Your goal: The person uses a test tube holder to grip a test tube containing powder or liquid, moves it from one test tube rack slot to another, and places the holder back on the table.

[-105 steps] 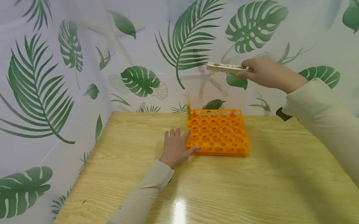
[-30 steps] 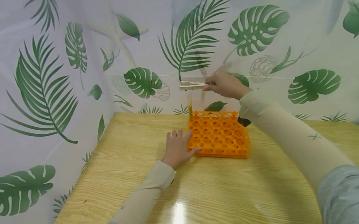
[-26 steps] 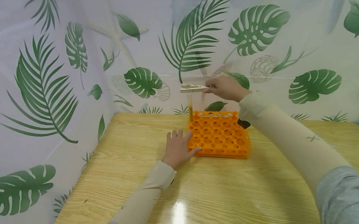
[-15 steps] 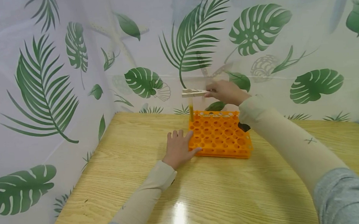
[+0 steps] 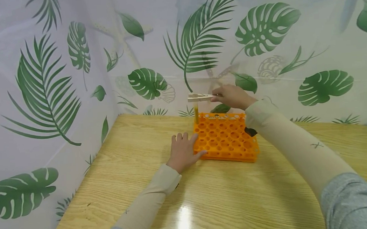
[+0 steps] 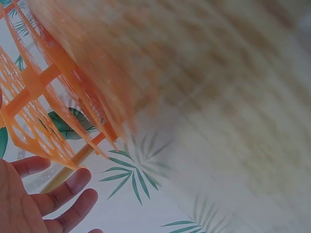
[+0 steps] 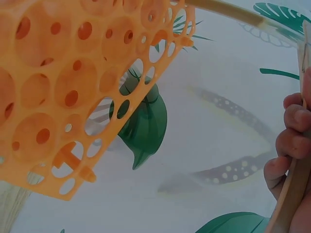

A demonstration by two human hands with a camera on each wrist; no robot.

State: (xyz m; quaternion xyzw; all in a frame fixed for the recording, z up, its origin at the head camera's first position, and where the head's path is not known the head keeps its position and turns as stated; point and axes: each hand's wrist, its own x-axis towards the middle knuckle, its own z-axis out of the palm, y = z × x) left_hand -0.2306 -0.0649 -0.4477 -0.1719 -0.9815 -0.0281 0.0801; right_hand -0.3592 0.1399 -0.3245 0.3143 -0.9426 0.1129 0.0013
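An orange test tube rack stands on the table. One test tube with yellow liquid is upright in its back left corner. My right hand grips a wooden test tube holder by its handle end. The holder lies level, its front end overlapping the tube's mouth in the head view. In the right wrist view, the tube runs up to the holder's tip. My left hand rests at the rack's front left corner, fingers extended along the left side, thumb on the front edge.
Behind the wooden table hangs a white cloth printed with green leaves, close to the rack's back edge. A second side of the cloth borders the table at left. My right forearm crosses over the rack's right side.
From up and to the right, my right hand has brought the test tube holder left and down to the tube's mouth. My left hand has stayed at the rack.
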